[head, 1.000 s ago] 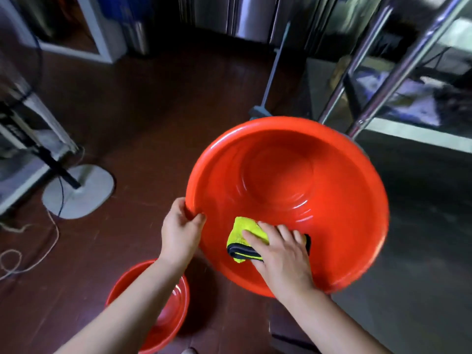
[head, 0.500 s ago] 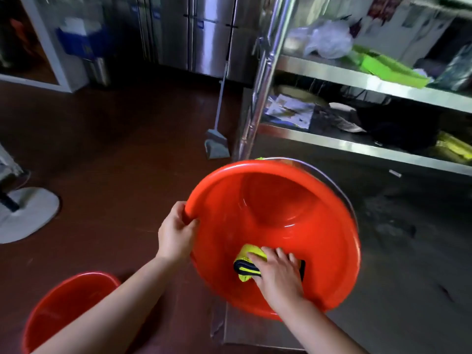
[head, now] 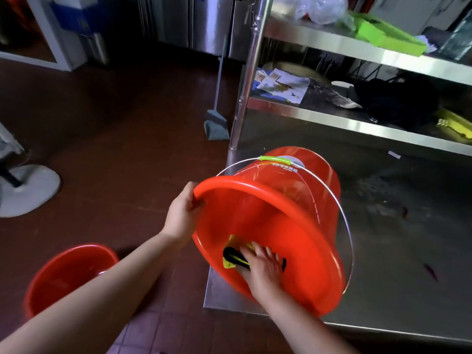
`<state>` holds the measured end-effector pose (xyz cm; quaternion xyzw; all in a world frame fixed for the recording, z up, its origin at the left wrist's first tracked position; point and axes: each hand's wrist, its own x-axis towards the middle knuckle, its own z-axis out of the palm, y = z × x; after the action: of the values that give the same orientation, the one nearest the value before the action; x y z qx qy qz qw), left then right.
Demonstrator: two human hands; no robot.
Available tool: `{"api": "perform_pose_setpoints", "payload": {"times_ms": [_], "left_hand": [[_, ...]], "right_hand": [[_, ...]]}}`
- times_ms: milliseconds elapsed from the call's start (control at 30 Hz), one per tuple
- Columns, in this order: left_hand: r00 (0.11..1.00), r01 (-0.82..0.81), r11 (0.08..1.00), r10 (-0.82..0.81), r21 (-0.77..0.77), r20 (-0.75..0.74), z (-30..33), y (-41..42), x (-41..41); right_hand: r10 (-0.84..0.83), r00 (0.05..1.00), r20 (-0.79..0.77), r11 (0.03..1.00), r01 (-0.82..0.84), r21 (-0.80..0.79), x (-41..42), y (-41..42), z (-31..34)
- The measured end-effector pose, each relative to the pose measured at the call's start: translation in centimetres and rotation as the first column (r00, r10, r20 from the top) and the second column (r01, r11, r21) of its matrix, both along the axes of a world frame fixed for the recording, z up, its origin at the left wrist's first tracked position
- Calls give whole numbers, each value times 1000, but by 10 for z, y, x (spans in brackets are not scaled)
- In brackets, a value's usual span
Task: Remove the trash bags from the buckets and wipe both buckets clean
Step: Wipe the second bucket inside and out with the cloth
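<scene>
A red bucket point(head: 306, 200) with a wire handle lies tilted on its side over the steel shelf base, its mouth facing me. My left hand point(head: 182, 213) grips its rim at the upper left. Inside, my right hand point(head: 263, 267) presses a yellow and black cloth point(head: 233, 254) flat against the lower inner wall, fingers spread. A second red bucket point(head: 69, 274) stands upright on the floor at the lower left, partly behind my left forearm. No trash bag shows in either bucket.
A steel shelving rack point(head: 357, 118) with papers, dark bags and green trays fills the right. Its upright post point(head: 250, 72) stands just behind the bucket. A dustpan point(head: 215, 123) leans nearby. A white fan base point(head: 25, 190) sits on the brown tiled floor at left.
The view has lifted and shifted right. The held bucket has tipped further so its outer wall and handle now show. My right hand and the cloth have slid slightly along the lower inner wall.
</scene>
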<state>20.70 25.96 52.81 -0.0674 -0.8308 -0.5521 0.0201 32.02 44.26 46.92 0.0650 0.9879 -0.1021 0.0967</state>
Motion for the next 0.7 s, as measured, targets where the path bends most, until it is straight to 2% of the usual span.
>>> {"api": "perform_pose_setpoints", "payload": {"times_ms": [67, 100, 167, 233, 300, 367, 433, 533, 700], "left_hand": [[1000, 8, 1000, -8, 15, -3, -4, -1, -2], [1000, -4, 1000, 4, 1, -22, -10, -3, -1], [996, -87, 990, 84, -109, -30, -34, -7, 1], [979, -107, 987, 125, -117, 160, -62, -12, 9], [906, -34, 999, 17, 32, 424, -83, -14, 23], [815, -6, 977, -119, 214, 567, -94, -13, 30], [785, -46, 942, -172, 333, 595, -100, -13, 29], [771, 7, 935, -232, 355, 593, -100, -18, 24], [755, 137, 905, -359, 403, 549, -107, -30, 14]], "right_hand": [[59, 998, 20, 996, -60, 62, 3, -8, -9], [68, 997, -22, 992, -65, 106, 4, -12, -14], [53, 993, -103, 991, -39, 132, 6, -18, -18], [57, 997, -50, 988, -49, 149, 7, -20, -24], [40, 999, 34, 982, -46, 181, 7, -21, -32], [5, 999, 34, 980, -11, 198, 7, -27, -33], [-36, 999, 29, 983, 30, 179, 5, -38, -31], [-52, 998, 27, 984, 47, 169, 3, -56, -29], [-98, 995, 11, 993, 98, 64, -4, -78, -42]]}}
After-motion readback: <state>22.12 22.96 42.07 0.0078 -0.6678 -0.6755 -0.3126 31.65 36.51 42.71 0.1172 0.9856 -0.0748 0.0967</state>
